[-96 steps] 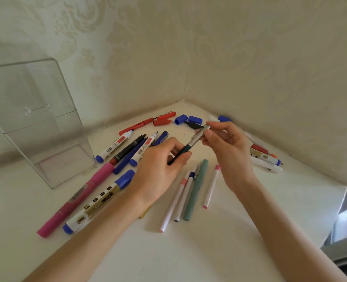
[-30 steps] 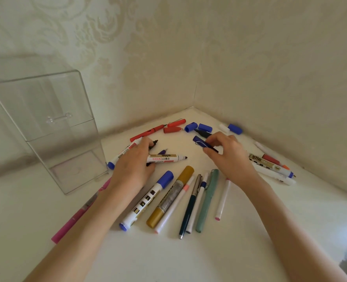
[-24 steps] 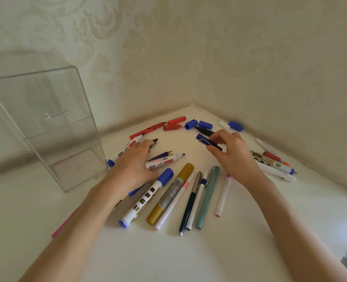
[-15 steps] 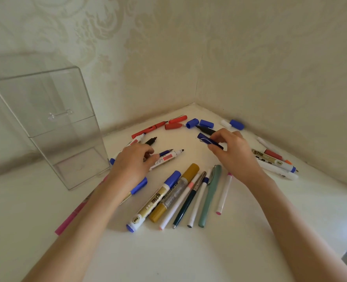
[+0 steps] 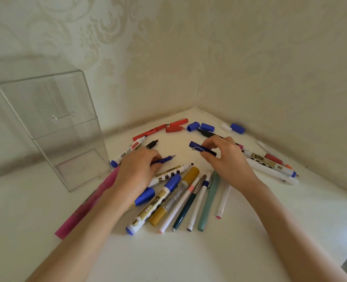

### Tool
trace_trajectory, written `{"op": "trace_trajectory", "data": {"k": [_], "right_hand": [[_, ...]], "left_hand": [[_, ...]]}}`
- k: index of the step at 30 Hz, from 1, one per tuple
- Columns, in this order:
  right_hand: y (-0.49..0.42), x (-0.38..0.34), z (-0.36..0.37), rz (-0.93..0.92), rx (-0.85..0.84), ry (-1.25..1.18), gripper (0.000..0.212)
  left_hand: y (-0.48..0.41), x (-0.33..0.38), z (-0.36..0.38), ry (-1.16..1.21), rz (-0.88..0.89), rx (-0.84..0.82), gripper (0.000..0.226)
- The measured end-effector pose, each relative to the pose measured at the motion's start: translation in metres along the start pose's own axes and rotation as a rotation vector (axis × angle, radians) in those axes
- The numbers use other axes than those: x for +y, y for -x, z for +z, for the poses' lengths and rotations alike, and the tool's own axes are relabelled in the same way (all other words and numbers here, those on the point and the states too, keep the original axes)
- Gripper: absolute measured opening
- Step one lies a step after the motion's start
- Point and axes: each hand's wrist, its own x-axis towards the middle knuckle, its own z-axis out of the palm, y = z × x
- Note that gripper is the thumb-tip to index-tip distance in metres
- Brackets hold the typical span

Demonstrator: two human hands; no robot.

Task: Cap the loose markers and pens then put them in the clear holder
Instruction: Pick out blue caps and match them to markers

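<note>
My right hand (image 5: 227, 159) holds a dark blue pen cap with a metal clip (image 5: 199, 148) just above the white table. My left hand (image 5: 137, 171) pinches an uncapped blue pen (image 5: 165, 159), its tip pointing right toward the cap. The tall clear holder (image 5: 52, 127) stands empty at the left. Below my hands lie several capped markers and pens, among them a gold marker (image 5: 174, 196), a dark green pen (image 5: 186, 208) and a mint pen (image 5: 208, 202). An uncapped white marker (image 5: 172, 173) lies under my left hand.
Loose blue caps (image 5: 201, 126), a red cap (image 5: 174, 129) and a red pen (image 5: 152, 132) lie near the wall corner. More markers (image 5: 270, 165) lie along the right wall. A long pink marker (image 5: 87, 204) lies at the left, next to the holder. Walls close in behind.
The dark green pen was capped and laid down. My left hand shifted from the white marker to the blue pen; my right hand picked up the blue clip cap.
</note>
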Motion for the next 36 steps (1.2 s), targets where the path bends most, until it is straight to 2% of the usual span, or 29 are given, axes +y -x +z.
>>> {"op": "trace_trajectory", "data": {"k": [3,7,15,19,23,28,36], "right_hand": [[0.000,-0.003,-0.006,-0.006,-0.041,-0.209,0.015],[0.000,-0.007,-0.012,0.017,-0.054,-0.457,0.024],[0.000,-0.005,-0.013,0.047,0.002,-0.549,0.029],[0.001,-0.008,-0.016,-0.016,-0.094,-0.515,0.026],[0.004,-0.012,-0.016,-0.042,-0.209,-0.621,0.026],[0.004,-0.013,-0.016,0.033,-0.135,-0.740,0.020],[0.008,-0.019,-0.012,0.025,-0.029,-0.810,0.021]], "left_hand": [[0.003,0.005,-0.002,0.208,0.092,0.179,0.026],[0.007,0.013,-0.004,0.295,0.201,0.198,0.030],[0.008,0.012,-0.004,0.251,0.196,0.218,0.030],[0.010,0.014,-0.004,0.243,0.269,0.168,0.033],[0.012,0.016,-0.004,0.286,0.289,0.133,0.038],[0.012,0.016,-0.002,0.233,0.264,0.210,0.018],[0.015,0.021,-0.002,0.244,0.258,0.283,0.012]]}}
